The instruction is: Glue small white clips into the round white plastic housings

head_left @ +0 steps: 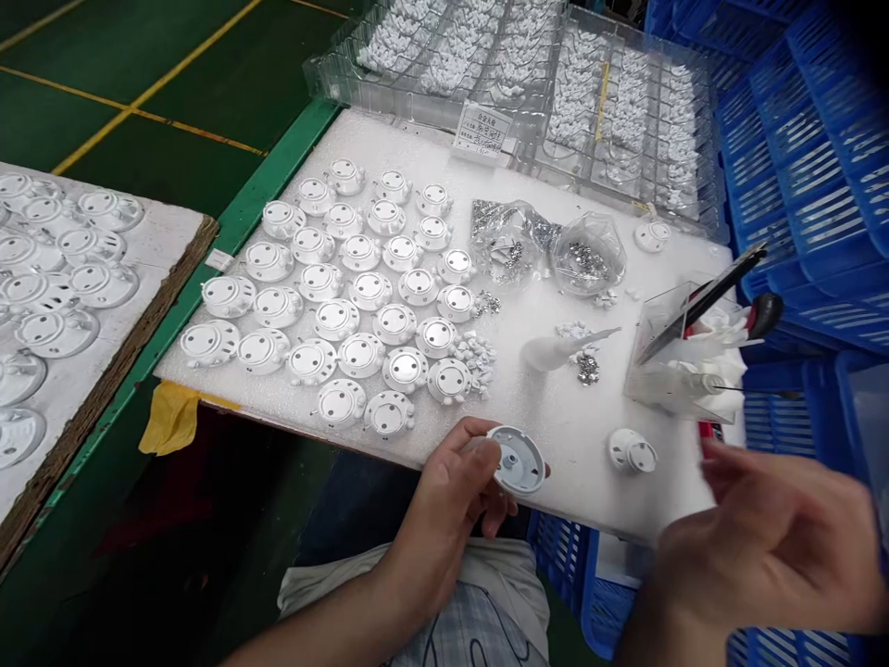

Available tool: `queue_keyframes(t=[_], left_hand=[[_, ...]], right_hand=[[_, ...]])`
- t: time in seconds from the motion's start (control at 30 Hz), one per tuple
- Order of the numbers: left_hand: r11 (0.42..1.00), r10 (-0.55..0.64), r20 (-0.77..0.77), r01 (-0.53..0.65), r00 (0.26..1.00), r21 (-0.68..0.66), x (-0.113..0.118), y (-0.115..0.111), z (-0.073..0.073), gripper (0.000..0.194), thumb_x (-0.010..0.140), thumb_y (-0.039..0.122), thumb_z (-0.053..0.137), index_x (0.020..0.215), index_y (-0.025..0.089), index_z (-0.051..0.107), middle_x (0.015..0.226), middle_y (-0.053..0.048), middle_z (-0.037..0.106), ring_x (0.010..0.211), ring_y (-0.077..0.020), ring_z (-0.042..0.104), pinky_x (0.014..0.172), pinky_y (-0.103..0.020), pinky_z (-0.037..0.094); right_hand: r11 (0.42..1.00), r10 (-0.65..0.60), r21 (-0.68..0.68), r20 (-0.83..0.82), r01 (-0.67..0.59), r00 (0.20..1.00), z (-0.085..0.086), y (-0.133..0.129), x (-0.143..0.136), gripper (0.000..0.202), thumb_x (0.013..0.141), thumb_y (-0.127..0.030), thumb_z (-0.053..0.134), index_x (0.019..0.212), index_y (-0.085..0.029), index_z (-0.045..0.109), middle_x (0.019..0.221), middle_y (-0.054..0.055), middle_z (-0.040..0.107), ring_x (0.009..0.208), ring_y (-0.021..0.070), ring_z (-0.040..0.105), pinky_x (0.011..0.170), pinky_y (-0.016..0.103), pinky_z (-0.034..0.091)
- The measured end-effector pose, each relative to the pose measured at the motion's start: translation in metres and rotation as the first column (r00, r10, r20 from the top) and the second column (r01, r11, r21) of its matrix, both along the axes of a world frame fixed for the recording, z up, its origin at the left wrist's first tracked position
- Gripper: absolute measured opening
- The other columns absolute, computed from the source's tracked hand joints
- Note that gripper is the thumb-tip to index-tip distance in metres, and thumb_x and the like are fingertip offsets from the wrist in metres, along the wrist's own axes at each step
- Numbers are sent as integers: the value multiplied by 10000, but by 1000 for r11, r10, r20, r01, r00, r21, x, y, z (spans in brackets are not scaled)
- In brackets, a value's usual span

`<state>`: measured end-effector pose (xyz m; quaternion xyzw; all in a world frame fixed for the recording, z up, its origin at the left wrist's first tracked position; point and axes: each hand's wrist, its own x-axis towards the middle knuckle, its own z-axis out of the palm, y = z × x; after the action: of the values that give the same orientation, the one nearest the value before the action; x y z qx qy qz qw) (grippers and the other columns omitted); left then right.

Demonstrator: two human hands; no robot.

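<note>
My left hand [455,486] grips a round white plastic housing [522,460] at the table's front edge, its hollow inner side facing up. At the lower right, my right hand [770,537] is raised and blurred by motion; its fingers are curled, and what they hold, if anything, cannot be made out. Between the hands, a small white round assembly [632,452] lies on the white foam surface [569,435]. Rows of similar white round parts [361,287] cover the left of the foam. A white bottle with a thin nozzle [556,353] stands behind the held housing.
Bags of small metal pieces [589,259] lie at mid-table. A clear box [670,371] holds tools at the right. Clear trays [528,111] of white pieces are at the back, blue crates [820,185] on the right. Another board [156,245] is at the left.
</note>
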<state>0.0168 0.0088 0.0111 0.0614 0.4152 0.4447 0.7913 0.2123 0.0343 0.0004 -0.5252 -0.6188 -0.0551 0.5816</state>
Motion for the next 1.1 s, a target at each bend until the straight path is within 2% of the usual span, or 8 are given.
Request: queue_keyframes(t=[0.23,0.47,0.6,0.7,0.8,0.93,1.0,1.1], left_hand=[[1000,8,0,-8,1000,25,-1,-2,0,598,744,682,816,955,157,623,785,-44,719,594,-88,540,493,-159,354],[999,10,17,-11,1000,46,-1,-2,-3,567,783,677,792,959,158,648,777,-40,713,592,-86,537,507,-159,365],[985,-94,39,87,995,151,-9,-5,-4,553,852,691,718,1077,187,694,798,-36,721,657,-119,615,649,-210,501],[917,-122,-234,200,964,345,-19,-7,-5,512,864,657,728,1185,258,725,950,-31,745,844,-163,677,789,-253,540],[764,83,-629,356,773,538,-28,-6,-7,412,871,465,808,1239,309,708,1074,-7,739,907,-161,654,831,-255,540],[537,411,-775,560,479,631,-29,2,-15,427,915,244,777,1311,230,618,1155,-56,719,1015,-203,646,903,-312,567],[477,487,-793,649,366,592,-26,6,-21,418,926,199,752,1315,187,597,1158,-84,718,1061,-232,635,924,-345,575],[450,523,-815,730,250,513,-20,10,-29,415,925,199,750,1307,166,590,1139,-91,732,1032,-256,639,877,-371,594]], right_hand=[[943,277,-192,2,-271,961,-18,-17,-34,178,901,-50,635,961,-181,740,773,24,697,619,162,609,590,333,460],[919,249,-302,-58,-255,967,-20,-17,-35,180,941,-80,607,953,-207,734,709,-9,647,606,138,587,585,309,433],[922,228,-306,-64,-237,972,-21,-19,-36,188,942,-72,604,948,-207,734,705,-11,646,605,133,589,570,299,428],[923,237,-300,-53,-241,970,-23,-20,-37,202,933,-54,605,963,-205,735,705,-13,640,612,129,588,571,295,436],[926,253,-286,-22,-248,967,-25,-20,-36,196,923,-51,621,973,-203,734,730,-8,659,626,132,603,577,295,455],[925,273,-273,-2,-263,962,-27,-19,-36,190,916,-47,641,987,-196,735,740,-9,671,625,122,609,567,280,461],[927,276,-263,-1,-267,961,-27,-19,-36,194,914,-39,644,989,-192,736,741,-10,671,627,117,608,567,273,460],[927,284,-255,3,-274,959,-28,-18,-36,204,913,-29,642,993,-190,738,744,-8,675,637,117,611,574,271,467]])
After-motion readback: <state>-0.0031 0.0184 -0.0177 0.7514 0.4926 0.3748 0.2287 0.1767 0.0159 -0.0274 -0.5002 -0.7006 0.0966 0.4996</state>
